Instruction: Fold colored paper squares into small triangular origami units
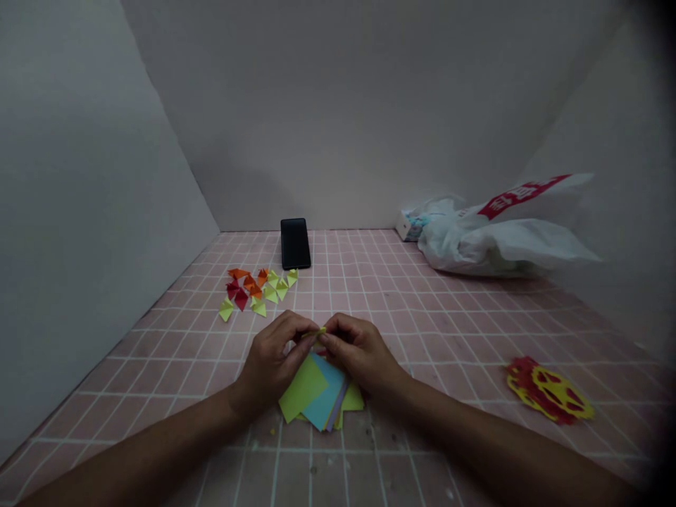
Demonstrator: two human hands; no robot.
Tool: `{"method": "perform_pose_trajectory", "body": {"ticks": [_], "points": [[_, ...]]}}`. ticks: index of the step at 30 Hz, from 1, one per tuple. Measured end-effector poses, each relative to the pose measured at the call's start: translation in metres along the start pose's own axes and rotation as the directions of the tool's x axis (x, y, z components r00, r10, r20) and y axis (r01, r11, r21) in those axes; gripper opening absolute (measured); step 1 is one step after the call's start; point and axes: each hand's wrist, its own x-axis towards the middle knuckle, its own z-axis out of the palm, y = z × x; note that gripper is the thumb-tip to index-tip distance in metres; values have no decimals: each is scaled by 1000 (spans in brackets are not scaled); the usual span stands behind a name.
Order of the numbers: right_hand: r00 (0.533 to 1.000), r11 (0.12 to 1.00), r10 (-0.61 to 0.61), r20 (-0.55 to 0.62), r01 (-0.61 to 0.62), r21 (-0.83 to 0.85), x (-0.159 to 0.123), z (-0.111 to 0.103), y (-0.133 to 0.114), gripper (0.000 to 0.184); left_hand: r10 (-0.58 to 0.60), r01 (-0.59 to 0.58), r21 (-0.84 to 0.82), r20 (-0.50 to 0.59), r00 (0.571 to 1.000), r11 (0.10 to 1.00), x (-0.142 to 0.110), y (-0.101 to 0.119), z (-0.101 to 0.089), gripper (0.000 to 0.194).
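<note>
A small yellow paper piece [321, 331] lies between the left hand [272, 355] and right hand [364, 352], thumbs and forefingers pinching it, neither nearer; its long axis runs roughly left–right, at the far side of the coloured paper squares [322, 391].

Left forearm [153, 440], bare: rises from the lower left corner. Right forearm [491, 433], bare: enters from the lower right. Left hand [270, 359], centre: thumb and fingers pinched. Right hand [367, 355], just right of centre: likewise pinched, facing the left.
</note>
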Motion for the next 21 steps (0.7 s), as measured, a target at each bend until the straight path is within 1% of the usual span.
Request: {"method": "perform_pose_trajectory", "body": {"ticks": [8, 13, 19, 21], "points": [[1000, 1000, -21, -3, 21, -14, 0, 0, 3, 12, 31, -31, 18, 1, 1000, 999, 0, 1, -1, 9], [1000, 999, -27, -11, 27, -23, 0, 0, 3, 11, 35, -35, 39, 0, 999, 999, 1, 1, -1, 6], [996, 995, -79, -34, 77, -67, -1, 0, 0, 11, 46, -45, 31, -7, 999, 998, 1, 0, -1, 7], [995, 995, -92, -27, 91, -49, -1, 1, 2, 6, 24, -23, 31, -17, 1000, 999, 0, -1, 0, 7]]}}
